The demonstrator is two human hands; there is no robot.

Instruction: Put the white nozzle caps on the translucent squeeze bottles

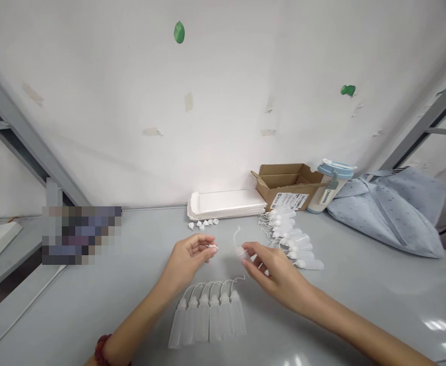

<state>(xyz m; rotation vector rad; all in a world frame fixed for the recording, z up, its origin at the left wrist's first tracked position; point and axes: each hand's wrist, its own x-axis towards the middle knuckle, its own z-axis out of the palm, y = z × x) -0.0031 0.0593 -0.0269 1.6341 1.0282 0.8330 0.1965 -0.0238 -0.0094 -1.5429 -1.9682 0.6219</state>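
Note:
My left hand point(187, 259) is closed in a pinch on a small white cap point(212, 246), partly covered by the thumb and fingers. To its right, my right hand point(271, 269) grips a translucent squeeze bottle point(241, 252) with a thin curved nozzle pointing up; motion blurs it, and the fingers hide most of its body. The two hands are apart. Below them, several translucent squeeze bottles point(215, 317) lie side by side in a row, their thin nozzles bent to the right. Beyond my left hand, several loose white caps point(202, 227) are scattered on the grey table point(139, 244).
Several more squeeze bottles point(293, 241) lie beyond my right hand. Along the wall stand a white stack point(226, 203), an opened cardboard box point(291, 195) and a lidded tumbler point(329, 185). A blue fabric bag point(390, 218) is at right. A white cable point(25, 310) crosses the left side.

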